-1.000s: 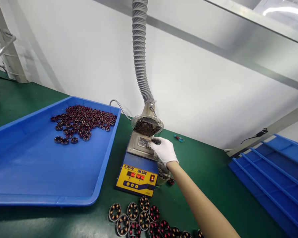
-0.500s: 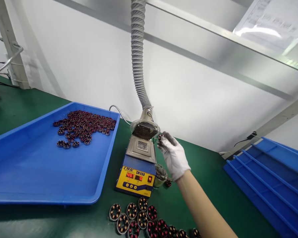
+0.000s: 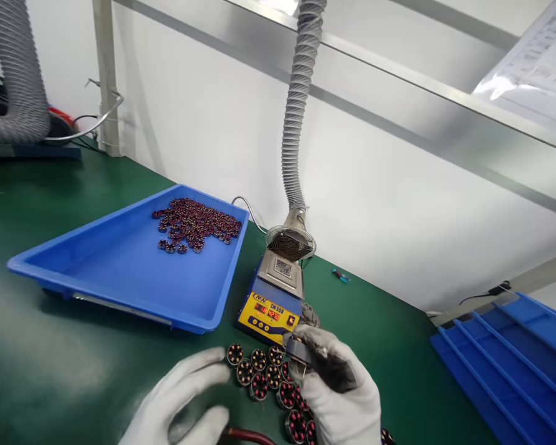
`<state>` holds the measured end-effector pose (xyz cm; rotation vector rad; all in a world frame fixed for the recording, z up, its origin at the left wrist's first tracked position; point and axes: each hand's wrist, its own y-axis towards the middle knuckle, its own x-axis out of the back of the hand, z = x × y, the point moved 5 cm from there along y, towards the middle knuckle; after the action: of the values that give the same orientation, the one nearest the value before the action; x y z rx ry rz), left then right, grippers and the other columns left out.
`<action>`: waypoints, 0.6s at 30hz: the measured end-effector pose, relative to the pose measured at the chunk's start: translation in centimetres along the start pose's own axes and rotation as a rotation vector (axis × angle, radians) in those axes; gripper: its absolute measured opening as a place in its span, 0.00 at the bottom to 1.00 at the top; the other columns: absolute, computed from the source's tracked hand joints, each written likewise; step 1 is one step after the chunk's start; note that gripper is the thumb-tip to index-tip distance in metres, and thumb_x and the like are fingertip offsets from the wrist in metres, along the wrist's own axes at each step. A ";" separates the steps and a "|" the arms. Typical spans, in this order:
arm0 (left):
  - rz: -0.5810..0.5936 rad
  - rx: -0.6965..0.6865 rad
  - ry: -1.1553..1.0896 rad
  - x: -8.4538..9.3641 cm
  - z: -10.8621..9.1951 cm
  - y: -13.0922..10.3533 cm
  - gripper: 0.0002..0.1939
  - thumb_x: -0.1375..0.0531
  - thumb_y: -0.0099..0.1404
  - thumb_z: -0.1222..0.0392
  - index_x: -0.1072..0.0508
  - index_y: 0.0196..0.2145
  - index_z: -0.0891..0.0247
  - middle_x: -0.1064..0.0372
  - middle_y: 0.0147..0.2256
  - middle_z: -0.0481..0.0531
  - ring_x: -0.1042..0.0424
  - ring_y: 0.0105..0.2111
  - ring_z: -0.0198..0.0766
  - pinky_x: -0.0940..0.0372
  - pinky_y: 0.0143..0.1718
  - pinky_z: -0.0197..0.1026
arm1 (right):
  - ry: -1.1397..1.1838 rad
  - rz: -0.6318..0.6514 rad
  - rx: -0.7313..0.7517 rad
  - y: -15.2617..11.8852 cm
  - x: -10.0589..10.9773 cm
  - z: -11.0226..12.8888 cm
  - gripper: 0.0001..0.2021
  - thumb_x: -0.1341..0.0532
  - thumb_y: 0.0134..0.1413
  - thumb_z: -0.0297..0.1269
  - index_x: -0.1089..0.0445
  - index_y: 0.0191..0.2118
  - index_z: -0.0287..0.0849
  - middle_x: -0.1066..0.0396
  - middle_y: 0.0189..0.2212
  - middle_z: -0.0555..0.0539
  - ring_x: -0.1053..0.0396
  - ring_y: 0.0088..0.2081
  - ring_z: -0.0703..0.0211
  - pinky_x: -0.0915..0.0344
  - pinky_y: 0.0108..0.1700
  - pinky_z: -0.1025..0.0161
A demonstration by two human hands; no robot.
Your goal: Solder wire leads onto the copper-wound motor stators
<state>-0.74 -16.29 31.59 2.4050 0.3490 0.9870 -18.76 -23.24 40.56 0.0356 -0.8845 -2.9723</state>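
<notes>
Right hand (image 3: 336, 383), white glove with blackened fingertips, pinches one wound stator coil (image 3: 299, 351) just in front of the solder pot (image 3: 274, 295), above the cluster of loose stators (image 3: 271, 380) on the green bench mat (image 3: 50, 346). Left hand (image 3: 180, 402) is half open with fingers curled, low at the frame bottom, near a dark red cable or handle (image 3: 245, 437); can't tell if it grips anything.

Progress, as a judgement: a pile of stators (image 3: 195, 224) sits in the far corner of the blue tray (image 3: 134, 284), most of the tray floor is bare, and a dozen or so are still loose on the mat, so work looks partway.

Room: the tray's raised rim is near on the left, stacked blue trays (image 3: 505, 364) sit well apart on the right, and the fume hose (image 3: 299, 105) hangs over the pot. Open mat lies right of the hand.
</notes>
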 end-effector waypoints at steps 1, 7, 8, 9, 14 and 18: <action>-0.054 -0.025 0.014 0.9 -1.1 1.1 0.13 0.45 0.62 0.57 0.33 0.45 0.53 0.31 0.49 0.48 0.29 0.44 0.37 0.31 0.40 0.32 | -0.020 0.033 0.016 -0.4 -0.3 0.3 0.15 0.31 0.37 0.27 0.24 0.34 0.54 0.23 0.31 0.50 0.26 0.34 0.57 0.27 0.36 0.64; -0.248 -0.195 0.108 4.6 -6.2 4.2 0.10 0.48 0.63 0.61 0.32 0.42 0.60 0.34 0.49 0.54 0.32 0.48 0.35 0.32 0.47 0.36 | -0.036 0.039 0.045 -2.4 -1.3 1.0 0.10 0.31 0.42 0.39 0.24 0.35 0.52 0.25 0.32 0.46 0.27 0.34 0.55 0.27 0.34 0.61; -0.248 -0.220 0.123 4.7 -6.5 4.3 0.09 0.48 0.63 0.63 0.32 0.41 0.60 0.35 0.49 0.53 0.35 0.50 0.35 0.33 0.49 0.37 | -0.038 0.036 0.038 -2.6 -1.4 0.9 0.10 0.31 0.42 0.40 0.24 0.35 0.52 0.25 0.32 0.46 0.27 0.34 0.55 0.27 0.35 0.61; -0.244 -0.241 0.139 4.7 -6.6 4.3 0.09 0.47 0.63 0.64 0.32 0.40 0.59 0.36 0.49 0.53 0.37 0.51 0.35 0.34 0.50 0.39 | -0.039 0.032 0.032 -2.9 -1.4 0.8 0.10 0.31 0.42 0.40 0.24 0.35 0.52 0.25 0.32 0.47 0.27 0.34 0.55 0.27 0.35 0.60; -0.182 -0.342 0.152 4.3 -6.9 4.8 0.10 0.48 0.60 0.70 0.30 0.36 0.59 0.37 0.49 0.50 0.41 0.51 0.37 0.39 0.52 0.42 | -0.052 0.118 0.041 -3.1 -1.1 0.0 0.12 0.32 0.43 0.36 0.25 0.38 0.53 0.24 0.34 0.47 0.27 0.36 0.55 0.27 0.38 0.60; -0.175 -0.397 0.144 4.8 -7.2 5.0 0.09 0.48 0.59 0.71 0.31 0.32 0.61 0.32 0.45 0.52 0.37 0.50 0.37 0.40 0.53 0.43 | -0.080 0.242 0.123 -3.0 -1.3 0.0 0.18 0.33 0.43 0.29 0.27 0.42 0.54 0.24 0.35 0.48 0.26 0.36 0.55 0.27 0.37 0.62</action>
<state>-2.34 -15.87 41.45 1.9205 0.3693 1.0418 -17.59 -20.67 38.97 -0.1757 -1.0005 -2.7099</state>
